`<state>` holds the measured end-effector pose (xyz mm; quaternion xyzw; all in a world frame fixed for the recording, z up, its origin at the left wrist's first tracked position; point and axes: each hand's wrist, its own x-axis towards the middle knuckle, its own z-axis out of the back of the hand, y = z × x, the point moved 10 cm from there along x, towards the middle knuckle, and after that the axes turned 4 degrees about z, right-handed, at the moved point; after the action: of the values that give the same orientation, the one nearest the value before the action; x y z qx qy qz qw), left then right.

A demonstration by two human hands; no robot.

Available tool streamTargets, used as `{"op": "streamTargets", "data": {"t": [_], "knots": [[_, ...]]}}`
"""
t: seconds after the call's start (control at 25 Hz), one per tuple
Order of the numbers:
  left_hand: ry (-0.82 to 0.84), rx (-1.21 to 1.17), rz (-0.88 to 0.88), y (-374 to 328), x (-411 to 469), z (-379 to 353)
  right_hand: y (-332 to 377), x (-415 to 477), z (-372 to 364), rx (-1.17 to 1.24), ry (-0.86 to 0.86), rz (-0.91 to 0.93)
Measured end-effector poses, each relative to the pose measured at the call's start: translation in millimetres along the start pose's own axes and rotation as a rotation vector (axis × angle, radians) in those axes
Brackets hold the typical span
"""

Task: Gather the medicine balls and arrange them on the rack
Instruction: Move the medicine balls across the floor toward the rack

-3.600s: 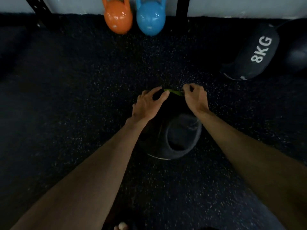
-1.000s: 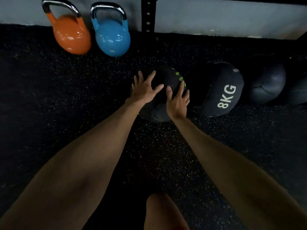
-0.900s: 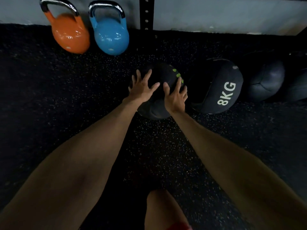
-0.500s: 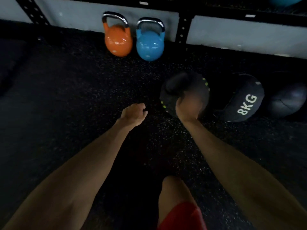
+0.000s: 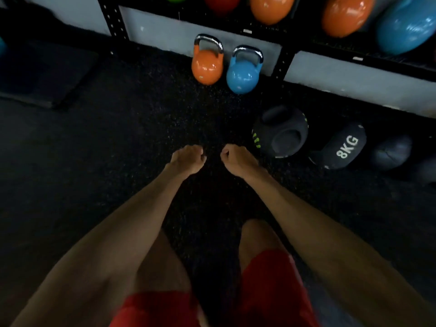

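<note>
A black medicine ball with grip holes and green marks [image 5: 280, 132] rests on the dark floor at the right, under the rack [image 5: 286, 60]. To its right lie a black ball marked 8KG [image 5: 339, 149] and a dark grey ball [image 5: 390, 153]. My left hand [image 5: 187, 159] and my right hand [image 5: 236, 159] hang side by side over the floor, left of the balls. Both have their fingers curled in and hold nothing.
An orange kettlebell [image 5: 207, 63] and a blue kettlebell [image 5: 243, 74] stand on the floor by the wall. Orange, red and blue kettlebells [image 5: 346, 14] sit on the rack shelf above. A dark mat [image 5: 42, 74] lies at the left. My knees in red shorts [image 5: 271, 279] are below.
Both hands have left the black ball with the green marks and drawn back, fingers curled. The ball now lies beside the 8KG ball. The view has risen and shows the rack shelf.
</note>
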<state>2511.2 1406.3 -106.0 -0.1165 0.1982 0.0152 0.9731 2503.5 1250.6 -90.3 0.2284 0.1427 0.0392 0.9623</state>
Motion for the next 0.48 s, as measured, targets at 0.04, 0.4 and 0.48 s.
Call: {"op": "streamTargets", "data": {"t": [0.04, 0.4, 0.48], "knots": [[0.016, -0.002, 0.008, 1, -15, 6, 7, -11, 10, 0.004, 0.003, -0.003], [0.248, -0.036, 0.039, -18, -233, 100, 80, -191, 135, 0.027, 0.24, -0.1], [0.316, -0.055, 0.056, -2, -286, 120, 105, -236, 150, 0.025, 0.326, -0.108]]}}
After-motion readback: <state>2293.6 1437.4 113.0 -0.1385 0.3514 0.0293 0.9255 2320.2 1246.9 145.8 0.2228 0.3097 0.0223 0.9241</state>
